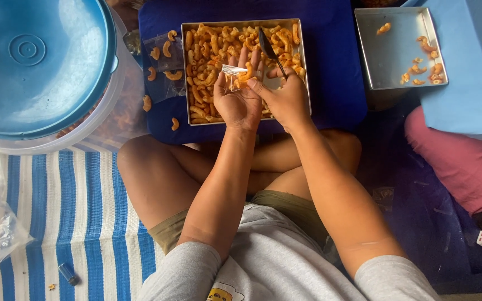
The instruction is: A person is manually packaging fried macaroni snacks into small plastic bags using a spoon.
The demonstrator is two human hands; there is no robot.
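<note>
My left hand [237, 99] holds a small clear plastic bag [233, 76] with a few orange curled snacks in it, above a square metal tray [302, 61] full of the same snacks. My right hand [284, 96] sits just beside it, gripping a dark spoon [268, 49] whose bowl points up over the tray, its fingers touching the bag's mouth. Both hands hover over the near edge of the tray, which rests on a dark blue surface [333, 83].
A big blue-lidded clear tub [34, 61] stands at left. Loose snacks and small clear bags [165, 53] lie beside the tray. A second metal tray [391, 53] with few snacks sits at right, near another person's pink-clad leg [458, 161]. A striped mat [73, 223] lies below.
</note>
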